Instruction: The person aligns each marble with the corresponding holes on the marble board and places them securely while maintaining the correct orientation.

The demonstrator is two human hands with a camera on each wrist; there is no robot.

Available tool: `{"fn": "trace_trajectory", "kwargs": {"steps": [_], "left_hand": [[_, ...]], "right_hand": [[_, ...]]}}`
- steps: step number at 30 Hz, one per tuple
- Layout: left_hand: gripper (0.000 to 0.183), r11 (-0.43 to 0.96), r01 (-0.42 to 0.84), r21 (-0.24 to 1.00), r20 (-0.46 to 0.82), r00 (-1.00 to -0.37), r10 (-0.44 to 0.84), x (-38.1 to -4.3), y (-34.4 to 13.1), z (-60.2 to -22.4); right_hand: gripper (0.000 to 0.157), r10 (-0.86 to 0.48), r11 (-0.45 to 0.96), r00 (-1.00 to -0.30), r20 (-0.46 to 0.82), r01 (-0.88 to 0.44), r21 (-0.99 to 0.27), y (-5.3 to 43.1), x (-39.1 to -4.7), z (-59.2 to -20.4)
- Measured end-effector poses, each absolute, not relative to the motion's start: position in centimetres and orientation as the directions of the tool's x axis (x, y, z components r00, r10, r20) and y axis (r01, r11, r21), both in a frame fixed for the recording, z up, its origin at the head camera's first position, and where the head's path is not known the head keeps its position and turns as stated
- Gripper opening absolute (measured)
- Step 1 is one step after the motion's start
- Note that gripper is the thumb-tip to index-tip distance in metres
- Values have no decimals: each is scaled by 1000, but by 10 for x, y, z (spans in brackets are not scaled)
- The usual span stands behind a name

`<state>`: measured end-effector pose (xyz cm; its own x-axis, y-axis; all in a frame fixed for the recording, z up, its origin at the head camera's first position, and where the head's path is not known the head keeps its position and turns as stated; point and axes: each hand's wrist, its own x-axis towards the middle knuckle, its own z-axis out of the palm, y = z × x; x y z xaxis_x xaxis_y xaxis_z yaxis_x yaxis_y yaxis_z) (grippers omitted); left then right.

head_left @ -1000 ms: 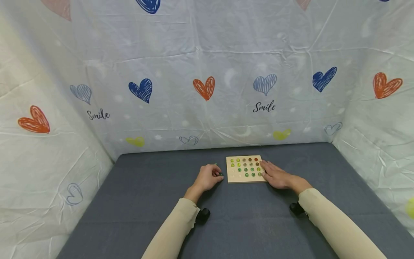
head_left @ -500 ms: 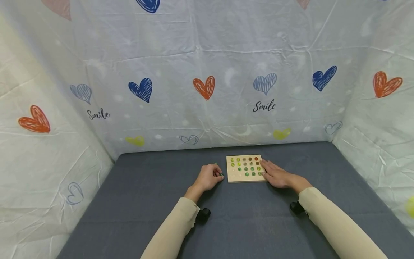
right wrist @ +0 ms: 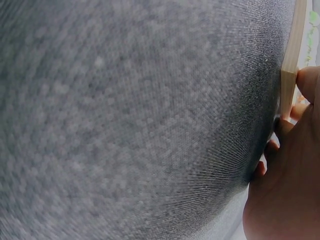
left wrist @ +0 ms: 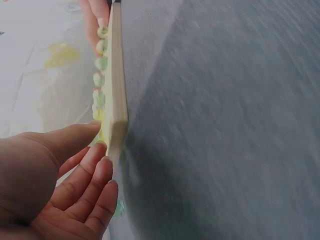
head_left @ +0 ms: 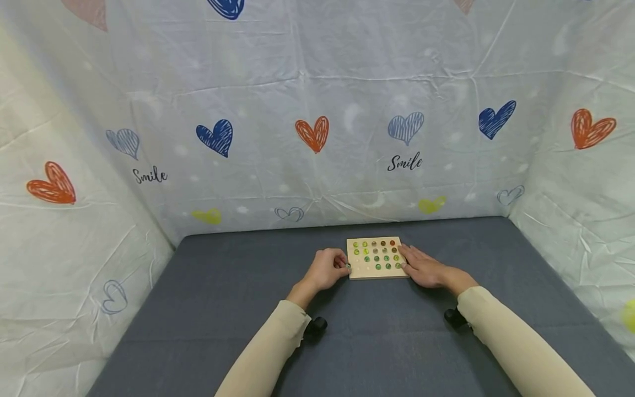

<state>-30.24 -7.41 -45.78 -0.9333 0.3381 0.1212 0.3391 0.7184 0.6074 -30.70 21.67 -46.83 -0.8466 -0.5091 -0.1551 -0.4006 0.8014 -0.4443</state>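
Note:
A pale wooden board (head_left: 363, 273) lies on the table, bearing rows of glass marbles (head_left: 377, 258) that run from yellow and green to amber and red. At its left edge, my left hand (head_left: 326, 269) pinches a small green marble (head_left: 349, 266) between thumb and fingers, and the fingertips nearly cover it. Bare hollows show in the board's near left part. My right hand (head_left: 428, 272) rests against the right edge with fingers extended; its thumb (right wrist: 308, 84) presses on top near the corner. In the left wrist view another green marble (left wrist: 119, 208) lies beyond the left fingers.
A dark grey cloth covers the table (head_left: 387, 342). White curtains (head_left: 357, 182) printed with hearts hang behind it and on both sides. Black wrist cameras (head_left: 315, 327) sit under the cream sleeves (head_left: 263, 350).
My left hand has moved right with the green marble, from beside the board to its left edge. My right hand stays in place on the board.

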Motion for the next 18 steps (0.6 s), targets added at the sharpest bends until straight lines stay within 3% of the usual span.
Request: {"fn": "trace_trajectory", "kwargs": {"steps": [18], "left_hand": [[11, 669, 378, 640, 129, -911, 392, -309, -41, -463]], "right_hand": [[56, -502, 808, -852, -149, -401, -432, 216, -306, -467]]}}
